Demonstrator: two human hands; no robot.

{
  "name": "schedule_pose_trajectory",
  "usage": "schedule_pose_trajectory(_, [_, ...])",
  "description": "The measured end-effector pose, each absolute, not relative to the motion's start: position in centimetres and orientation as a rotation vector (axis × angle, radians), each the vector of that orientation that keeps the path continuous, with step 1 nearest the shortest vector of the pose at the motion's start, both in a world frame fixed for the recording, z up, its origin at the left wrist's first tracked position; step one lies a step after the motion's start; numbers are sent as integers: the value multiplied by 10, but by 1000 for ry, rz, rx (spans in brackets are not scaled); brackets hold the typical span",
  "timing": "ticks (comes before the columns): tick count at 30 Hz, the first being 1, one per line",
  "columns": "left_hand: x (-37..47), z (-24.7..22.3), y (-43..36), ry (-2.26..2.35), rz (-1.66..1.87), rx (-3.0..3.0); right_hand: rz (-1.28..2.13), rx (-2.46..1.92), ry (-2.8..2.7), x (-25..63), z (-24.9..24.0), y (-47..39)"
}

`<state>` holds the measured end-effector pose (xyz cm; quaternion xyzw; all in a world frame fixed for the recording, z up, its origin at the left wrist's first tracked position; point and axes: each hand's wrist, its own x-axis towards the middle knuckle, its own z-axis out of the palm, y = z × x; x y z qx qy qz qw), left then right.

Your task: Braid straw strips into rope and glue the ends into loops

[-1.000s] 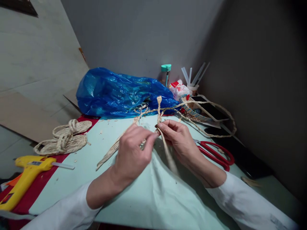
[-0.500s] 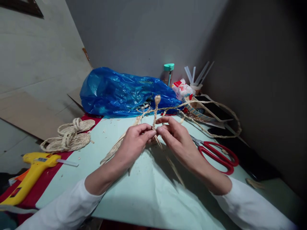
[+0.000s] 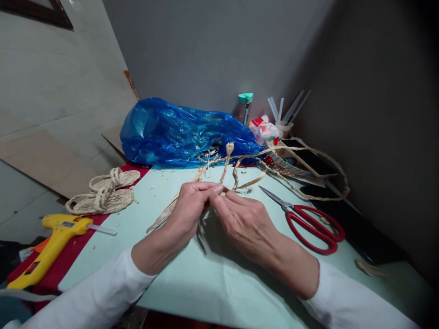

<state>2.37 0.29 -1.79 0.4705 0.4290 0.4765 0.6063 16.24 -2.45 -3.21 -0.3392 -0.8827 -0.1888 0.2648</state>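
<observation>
Left grip (image 3: pixel 191 206) and right grip (image 3: pixel 242 216) pinch the braid (image 3: pixel 225 169); it extends beyond both.

A blue bag (image 3: pixel 185 132) slumps before a gray wall (image 3: pixel 219 55), beside a teal-lidded jar (image 3: pixel 245 100); what looks like a phone (image 3: pixel 308 160) lies right.

Braid (image 3: pixel 225 170) plaited in rough, matt fibre, blue bag (image 3: pixel 181 132) of glossy, crinkled plastic at tabletop (image 3: pixel 192 283) far edge.

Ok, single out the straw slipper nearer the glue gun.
The front straw slipper, just behind the yellow glue gun; the other slipper lies farther back, toward the blue plastic bag.
</observation>
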Motion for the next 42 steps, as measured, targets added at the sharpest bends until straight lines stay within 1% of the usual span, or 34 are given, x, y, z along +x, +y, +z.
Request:
schedule_pose_trajectory(2, [22, -21, 4, 960, 1086, 993, -528, -920, -2462, 160, -33, -26])
schedule_pose_trajectory(4, [19, -23, 6, 955, 1086, 959, -434, -938, -2490, 158, -32, -27])
schedule_pose_trajectory(7, [18, -22, 8, 957, 1065, 983, 18, -1065, -2309, 160, -24, -28])
schedule_pose_trajectory(9, [19, -19, 7, 975, 1067, 1012, 334, -1220, -1967, 165, -16, -25])
schedule_pose_trajectory(11, [21, -16, 4, 1009, 1055, 1053, 580, -1300, -1647, 172, -11, -18])
schedule_pose_trajectory(14, [26, -14, 0, 1092, 984, 1212, 952, -1175, -1406, 180, -11, -6])
schedule_pose_trajectory(16, [30, -13, -3, 1109, 928, 1372, 1115, -1057, -1269, 183, -14, 0])
schedule_pose_trajectory(20, [34, -11, -8, 1037, 840, 1607, 1185, -1025, -1090, 185, -21, 6])
schedule_pose_trajectory(24, [33, -8, -11, 1020, 830, 1603, 1246, -1024, -1043, 188, -25, 11])
schedule_pose_trajectory(28, [30, -10, -6, 1027, 890, 1449, 1289, -979, -1130, 186, -22, 9])
schedule_pose_trajectory(32, [27, -12, 0, 1040, 1019, 1306, 1382, -962, -1415, 176, -20, -4])
schedule_pose_trajectory(37, [25, -11, -1, 1064, 1076, 1374, 1148, -1177, -1708, 168, -19, -15])
schedule_pose_trajectory(42, [21, -9, -3, 1124, 1092, 1573, 1076, -1184, -1808, 169, -13, -16])
